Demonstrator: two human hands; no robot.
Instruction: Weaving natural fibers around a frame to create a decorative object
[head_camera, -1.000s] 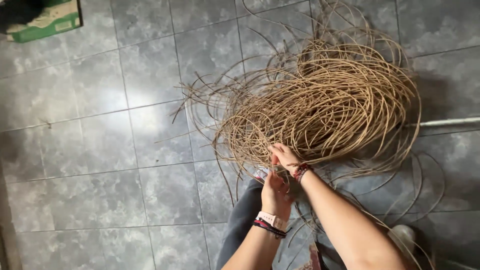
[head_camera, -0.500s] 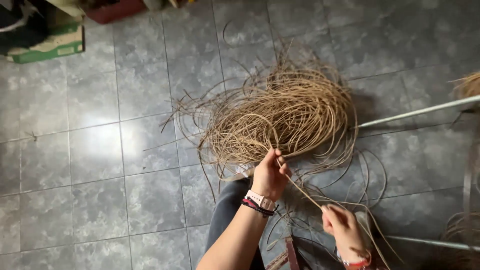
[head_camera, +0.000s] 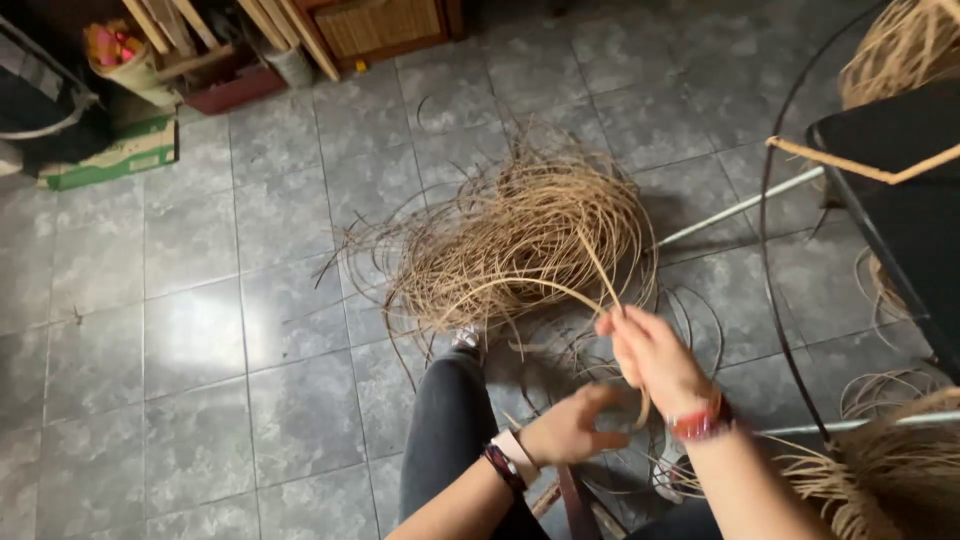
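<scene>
A person's right hand (head_camera: 652, 357), raised and closed in a pinch on a single rattan strand (head_camera: 520, 285), draws it up from the tangled rattan pile (head_camera: 520, 235) on the grey tiled floor (head_camera: 200, 330); the left hand (head_camera: 570, 428), lower and blurred, hangs open-fingered beside the same strand, its grip impossible to tell. The strand arcs from the pinch back into the pile, which lies just ahead of both hands, beyond the person's dark-trousered knee (head_camera: 450, 430). The likely trouble: the strand could snag among the crossed loops and drag the heap along or kink, since it stays buried at its far end. A black metal frame (head_camera: 880, 200) stands at right, a green box (head_camera: 110, 155) at far left.
</scene>
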